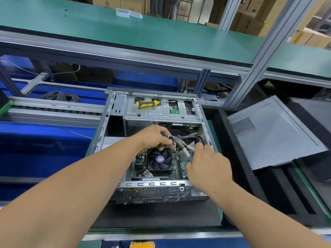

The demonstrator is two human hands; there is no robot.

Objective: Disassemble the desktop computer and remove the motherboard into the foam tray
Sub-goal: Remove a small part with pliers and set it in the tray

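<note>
Place: an electronics disassembly workshop is showing itself
Signs: green-matted shelf (161,36) running far, aluminium frame post (265,51) standing right, cardboard boxes (250,22) stacking behind

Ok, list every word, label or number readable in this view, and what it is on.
None can be read.
Purple round sticker on the CPU fan: print blurred.
White label strip at the motherboard's near edge: too small.
Cardboard box logo: too faint.
</note>
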